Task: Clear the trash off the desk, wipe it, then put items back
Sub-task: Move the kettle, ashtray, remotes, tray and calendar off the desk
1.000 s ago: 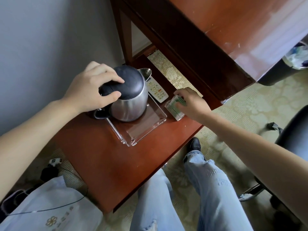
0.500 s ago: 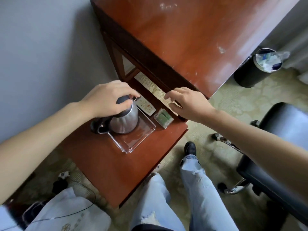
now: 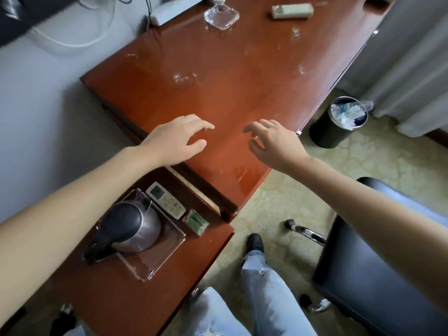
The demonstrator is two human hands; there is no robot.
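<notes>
My left hand (image 3: 175, 140) and my right hand (image 3: 275, 141) hover open and empty over the near end of the red-brown desk (image 3: 218, 76). On a lower side table (image 3: 126, 287) stands a steel kettle (image 3: 126, 229) with a black lid, on a clear acrylic tray (image 3: 157, 258). Beside the tray lie a white remote (image 3: 166, 200) and a small green-and-white packet (image 3: 196, 221). At the desk's far end sit a glass ashtray (image 3: 221, 15) and a second pale remote (image 3: 292, 10).
A black bin (image 3: 339, 122) full of trash stands on the floor right of the desk, before a grey curtain. A black chair (image 3: 378, 275) is at the right. A white power strip (image 3: 174, 8) with cables lies at the desk's back edge. My legs are below.
My left hand let go of the kettle lid and my right hand left the green packet; both rose over the desk. The view tilted up, showing the desk's far end.
</notes>
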